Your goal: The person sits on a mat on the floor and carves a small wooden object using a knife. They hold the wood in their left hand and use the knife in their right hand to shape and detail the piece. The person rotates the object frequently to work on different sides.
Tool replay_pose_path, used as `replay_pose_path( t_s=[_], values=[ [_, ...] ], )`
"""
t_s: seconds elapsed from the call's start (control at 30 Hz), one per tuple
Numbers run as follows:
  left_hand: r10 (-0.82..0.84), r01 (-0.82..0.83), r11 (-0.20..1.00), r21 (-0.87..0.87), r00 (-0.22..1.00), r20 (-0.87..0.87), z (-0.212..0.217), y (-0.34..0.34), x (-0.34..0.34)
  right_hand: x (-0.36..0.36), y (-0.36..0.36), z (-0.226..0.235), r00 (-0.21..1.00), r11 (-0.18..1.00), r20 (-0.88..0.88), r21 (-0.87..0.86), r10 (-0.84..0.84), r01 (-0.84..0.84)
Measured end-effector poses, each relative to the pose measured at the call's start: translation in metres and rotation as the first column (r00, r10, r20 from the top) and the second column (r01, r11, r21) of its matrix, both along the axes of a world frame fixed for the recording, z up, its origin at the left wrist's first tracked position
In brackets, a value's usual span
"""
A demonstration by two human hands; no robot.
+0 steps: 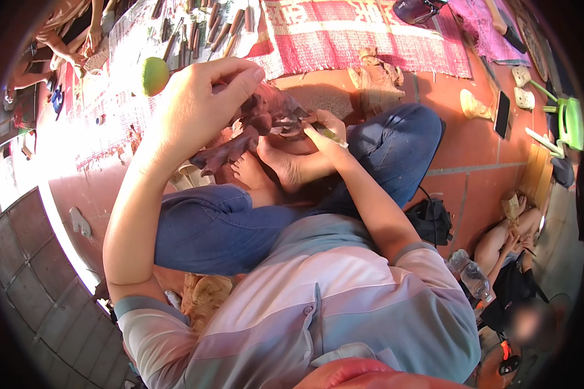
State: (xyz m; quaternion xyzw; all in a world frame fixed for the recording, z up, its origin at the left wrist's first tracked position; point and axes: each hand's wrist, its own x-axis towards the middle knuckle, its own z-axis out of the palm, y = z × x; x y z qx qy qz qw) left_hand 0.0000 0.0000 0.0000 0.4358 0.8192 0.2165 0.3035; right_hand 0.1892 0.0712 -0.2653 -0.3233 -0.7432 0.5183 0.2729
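Observation:
A dark reddish-brown carved wood piece [256, 120] with an irregular, knobbly surface lies in front of my crossed bare feet. Above its left part is my left hand [207, 97], its fingers curled closed and what they grip hidden. A rounded green thing [154, 76] shows just beyond the back of that hand, partly covered by it; I cannot tell whether it is joined to what the hand grips. At the right side of the carving, my right hand [328, 126] is closed around a slim carving chisel, its pale greenish handle [337, 137] showing beside the palm.
Several wooden-handled carving tools [211, 29] lie on a cloth ahead, beside a red patterned mat [363, 39]. A pale wood carving [377, 81] stands ahead right. A phone [501, 115], a green plastic chair [570, 123] and a seated person [509, 240] are on the right.

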Motion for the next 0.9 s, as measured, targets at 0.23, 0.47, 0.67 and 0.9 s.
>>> replay_pose_path(
  t_s=[0.23, 0.47, 0.67, 0.9],
  values=[
    [0.073, -0.074, 0.986, 0.151, 0.997, 0.015, -0.02, 0.001, -0.004, -0.023, 0.003, -0.005, 0.991, 0.969, -0.011, -0.213, -0.13, 0.125],
    [0.081, -0.097, 0.983, 0.153, 0.991, 0.105, -0.02, 0.004, -0.006, -0.024, 0.012, -0.01, 0.985, 0.968, -0.072, -0.211, -0.154, 0.136],
    [0.065, -0.078, 0.985, 0.151, 0.994, 0.088, -0.022, 0.0, -0.006, -0.006, 0.009, 0.009, 0.993, 0.986, 0.11, -0.155, -0.042, 0.059],
    [0.076, -0.097, 0.985, 0.142, 0.987, 0.144, -0.024, 0.0, -0.007, -0.008, -0.003, -0.012, 0.992, 0.996, -0.082, -0.03, -0.091, 0.089]
  ],
)
